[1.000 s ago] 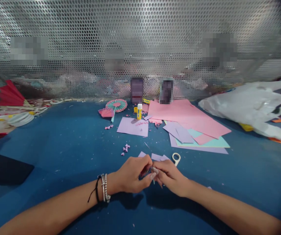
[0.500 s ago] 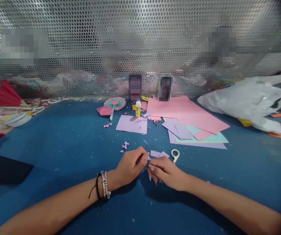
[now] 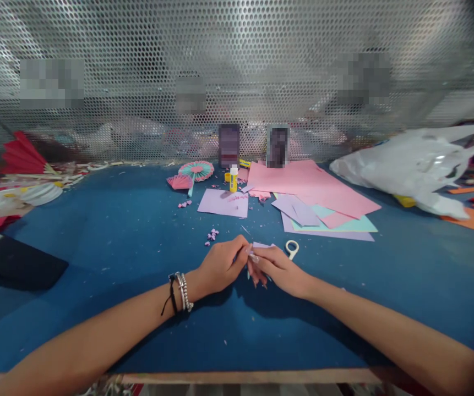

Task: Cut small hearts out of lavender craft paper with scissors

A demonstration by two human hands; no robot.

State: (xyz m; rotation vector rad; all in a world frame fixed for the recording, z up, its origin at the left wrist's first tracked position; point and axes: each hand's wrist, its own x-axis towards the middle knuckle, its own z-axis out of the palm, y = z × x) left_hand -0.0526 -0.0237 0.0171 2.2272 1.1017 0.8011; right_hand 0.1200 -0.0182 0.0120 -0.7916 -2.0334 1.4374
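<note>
Close above the blue table, the fingertips of my left hand [image 3: 223, 265] and my right hand [image 3: 280, 269] meet. Between them shows a sliver of a small purple paper piece [image 3: 251, 252], mostly hidden by the fingers. Both hands are closed in a pinch around it. Just beyond my right hand lie a purple paper strip [image 3: 260, 245], partly covered, and scissors with one white handle loop [image 3: 292, 249] showing. Several tiny folded purple paper pieces [image 3: 212, 235] rest beyond my left hand.
A glue stick [image 3: 233, 180] stands behind a purple sheet [image 3: 216, 204]. Pink paper [image 3: 303, 181] and other coloured sheets lie to its right, paper fans [image 3: 196, 171] to its left. A white plastic bag [image 3: 410, 162] sits at right, a dark flat object [image 3: 26, 264] at left.
The camera view has tilted down, bringing the table's near edge into sight. My fingertips are closer together, and less of the small purple paper piece shows.
</note>
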